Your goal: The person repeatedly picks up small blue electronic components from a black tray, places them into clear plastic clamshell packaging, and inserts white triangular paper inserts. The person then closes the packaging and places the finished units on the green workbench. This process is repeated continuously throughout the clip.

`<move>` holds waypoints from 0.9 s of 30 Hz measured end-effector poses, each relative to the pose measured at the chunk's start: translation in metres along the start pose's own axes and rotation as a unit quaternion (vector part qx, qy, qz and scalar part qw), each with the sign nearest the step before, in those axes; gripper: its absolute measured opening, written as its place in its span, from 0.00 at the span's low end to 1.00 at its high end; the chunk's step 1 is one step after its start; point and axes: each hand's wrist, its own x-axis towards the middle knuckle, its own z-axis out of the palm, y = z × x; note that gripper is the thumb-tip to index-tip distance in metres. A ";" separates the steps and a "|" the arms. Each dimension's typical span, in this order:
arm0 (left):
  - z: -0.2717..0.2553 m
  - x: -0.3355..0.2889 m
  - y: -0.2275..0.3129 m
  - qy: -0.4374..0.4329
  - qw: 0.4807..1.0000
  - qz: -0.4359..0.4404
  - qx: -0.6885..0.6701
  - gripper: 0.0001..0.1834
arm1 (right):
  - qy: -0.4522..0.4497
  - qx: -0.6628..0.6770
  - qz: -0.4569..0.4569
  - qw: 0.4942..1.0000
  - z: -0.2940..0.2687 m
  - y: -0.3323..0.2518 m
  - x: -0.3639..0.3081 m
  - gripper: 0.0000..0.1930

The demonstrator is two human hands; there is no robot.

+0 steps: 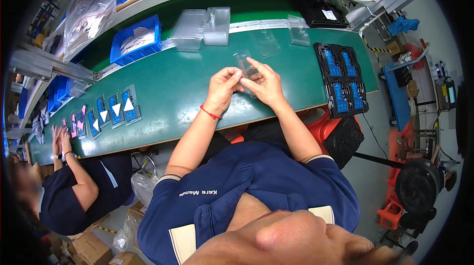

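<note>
A small clear plastic case (241,59) was up above the green bench (187,85), in front of the wearer's chest. The left hand (223,86) had a narrow grip, thumb and fingers pinched together at the case's near-left edge. The right hand (266,83) held it too, its fingers along the right side and its thumb close to the left thumb. The exact touching points were too small to tell.

From the case, a flat clear piece (267,43) lay between one and two o'clock, with a clear box (298,31) at two. Two clear boxes (217,27) stood side by side between ten and eleven. A black tray (339,80) carrying four blue panels (341,98) lay at three, and a blue bin (136,43) stood between nine and ten. A co-worker (81,191) was at eight.
</note>
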 end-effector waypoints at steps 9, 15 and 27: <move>-0.029 -0.031 0.011 0.109 0.994 -0.010 -0.002 0.06 | 0.001 0.008 0.073 0.997 0.016 -0.008 0.006 0.32; -0.073 -0.058 0.062 0.185 0.975 -0.080 0.098 0.05 | 0.050 -0.303 -0.086 0.948 -0.001 -0.004 0.039 0.35; -0.016 -0.024 0.056 0.165 0.884 0.116 0.421 0.11 | 0.145 -0.367 0.099 0.914 -0.134 0.057 0.124 0.39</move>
